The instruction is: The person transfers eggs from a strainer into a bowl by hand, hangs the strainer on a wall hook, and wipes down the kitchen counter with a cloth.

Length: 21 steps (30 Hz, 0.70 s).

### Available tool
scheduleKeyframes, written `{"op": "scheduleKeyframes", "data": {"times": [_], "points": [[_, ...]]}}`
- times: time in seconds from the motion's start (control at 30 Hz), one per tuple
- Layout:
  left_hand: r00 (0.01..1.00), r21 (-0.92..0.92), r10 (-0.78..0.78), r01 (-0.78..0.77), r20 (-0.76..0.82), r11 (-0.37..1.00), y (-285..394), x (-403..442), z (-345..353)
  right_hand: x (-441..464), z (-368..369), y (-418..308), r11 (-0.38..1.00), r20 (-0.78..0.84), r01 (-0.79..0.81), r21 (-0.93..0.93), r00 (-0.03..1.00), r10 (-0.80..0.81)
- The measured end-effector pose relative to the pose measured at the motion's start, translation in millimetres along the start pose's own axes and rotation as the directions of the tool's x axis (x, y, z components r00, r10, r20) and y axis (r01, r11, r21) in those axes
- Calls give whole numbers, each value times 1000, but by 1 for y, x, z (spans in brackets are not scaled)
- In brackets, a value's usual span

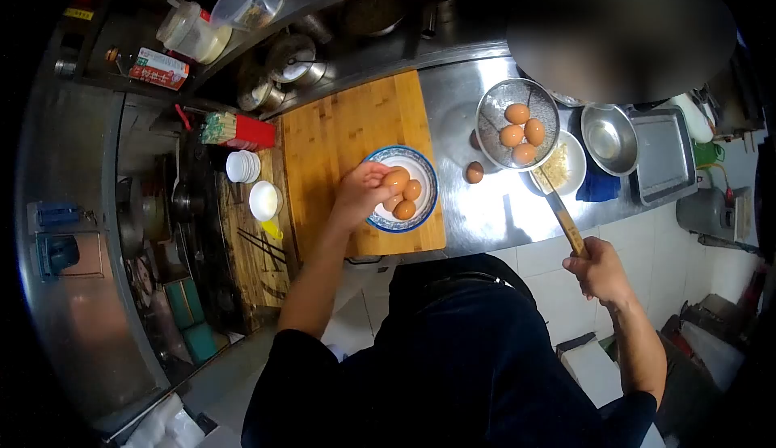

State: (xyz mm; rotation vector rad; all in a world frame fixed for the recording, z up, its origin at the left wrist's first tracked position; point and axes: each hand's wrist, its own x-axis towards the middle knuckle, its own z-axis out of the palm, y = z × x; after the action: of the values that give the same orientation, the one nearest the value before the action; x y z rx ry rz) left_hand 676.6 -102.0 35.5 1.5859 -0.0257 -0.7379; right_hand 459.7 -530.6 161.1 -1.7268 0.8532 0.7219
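My left hand (364,193) is closed round a brown egg (396,178) over a blue-rimmed bowl (432,175). Other brown eggs (405,209) lie in that bowl, which stands on the wooden cutting board (347,128). My right hand (598,268) grips the handle of a mesh strainer (494,108) at the right. Several brown eggs (517,114) rest in its mesh. One more egg (474,172) sits on the steel counter, left of the strainer's handle and near a white bowl (575,165) of pale food bits, which the strainer partly covers.
A metal bowl (609,139) and a steel tray (664,155) stand at the right. Left of the board are a small white bowl (265,200), stacked white cups (242,166) and a red box (254,133). Shelves with containers (194,31) run along the back.
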Motion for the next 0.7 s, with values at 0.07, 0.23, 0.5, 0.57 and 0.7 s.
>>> {"op": "scheduleKeyframes", "data": {"times": [0.07, 0.23, 0.5, 0.57, 0.7], "points": [[985, 410, 10, 63, -175, 910, -21, -10, -14, 0, 0, 0, 1000, -11, -7, 26, 1000, 7], [962, 795, 226, -17, -152, 606, -49, -28, -10, -1, -1, 0, 999, -1, -17, 44, 1000, 17], [943, 926, 333, -123, -2, 356, -65, -28, -14, -2, 0, 2, 999, -22, -40, 33, 999, 41], [898, 938, 437, -189, 45, 291, -39, -23, -1, -2, -1, 2, 999, -32, -43, 30, 999, 44], [958, 867, 281, -190, 60, 460, 28, 9, 68, -5, 0, 2, 999, -10, -42, 22, 999, 42]]}}
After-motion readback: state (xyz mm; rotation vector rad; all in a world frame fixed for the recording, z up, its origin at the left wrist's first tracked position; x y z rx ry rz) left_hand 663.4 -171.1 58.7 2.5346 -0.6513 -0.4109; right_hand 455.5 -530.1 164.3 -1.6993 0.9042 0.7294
